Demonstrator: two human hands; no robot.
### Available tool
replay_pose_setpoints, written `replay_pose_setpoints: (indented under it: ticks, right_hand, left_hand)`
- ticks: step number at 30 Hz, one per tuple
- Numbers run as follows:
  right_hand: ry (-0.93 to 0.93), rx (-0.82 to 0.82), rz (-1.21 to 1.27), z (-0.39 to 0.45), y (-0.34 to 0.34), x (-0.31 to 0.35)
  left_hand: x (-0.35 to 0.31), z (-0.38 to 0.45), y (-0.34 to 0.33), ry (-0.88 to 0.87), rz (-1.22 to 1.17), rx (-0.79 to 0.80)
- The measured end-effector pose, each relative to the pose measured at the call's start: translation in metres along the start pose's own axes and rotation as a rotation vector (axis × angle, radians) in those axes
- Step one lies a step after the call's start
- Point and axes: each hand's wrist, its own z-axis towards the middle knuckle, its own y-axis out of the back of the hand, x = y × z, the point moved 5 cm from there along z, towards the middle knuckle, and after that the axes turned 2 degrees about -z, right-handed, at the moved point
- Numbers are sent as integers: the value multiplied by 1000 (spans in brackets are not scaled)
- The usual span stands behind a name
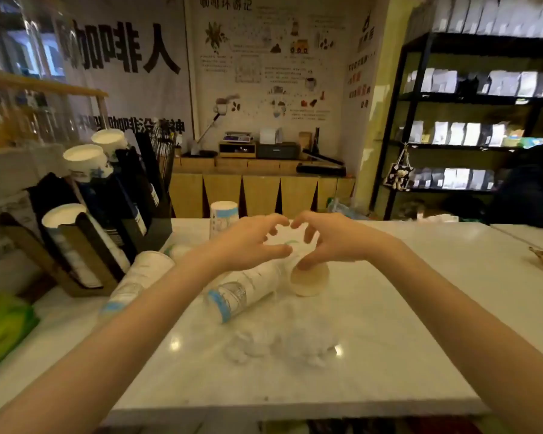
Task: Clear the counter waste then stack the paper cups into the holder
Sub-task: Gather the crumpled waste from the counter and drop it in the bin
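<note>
Two tissue wads (282, 347), two hands (251, 242), several cups (242, 292)

Black shelving (420, 98) of bagged goods at right; green packet (0, 330) at the counter's left edge

Black shelving (470, 98) right, postered wall (264, 57), wooden cabinets (257, 192).

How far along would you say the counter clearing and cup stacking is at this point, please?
Done: the holder already carries several cup stacks. In hand: the left hand and right hand are reaching together over a cup on the counter. Left: crumpled waste remains, as do lying cup stacks and an upright one.
</note>
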Motion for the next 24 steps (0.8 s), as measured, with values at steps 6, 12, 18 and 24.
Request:
replay_pose_setpoints:
  ticks: [6,12,18,24]
  right_hand:
    - [-59,302,-73,-8,-90,-20]
    - [-106,297,-55,-14,-121,-27]
    - [-65,26,6,-25,-122,-19]
    - [43,-58,204,-49,-109,10]
  left_hand:
    - [34,-32,-71,30,94,361]
    - [51,-54,-103,-23,188,413]
    - [67,-65,-100,14,-41,152]
    - [62,-101,-83,82,-247,-44]
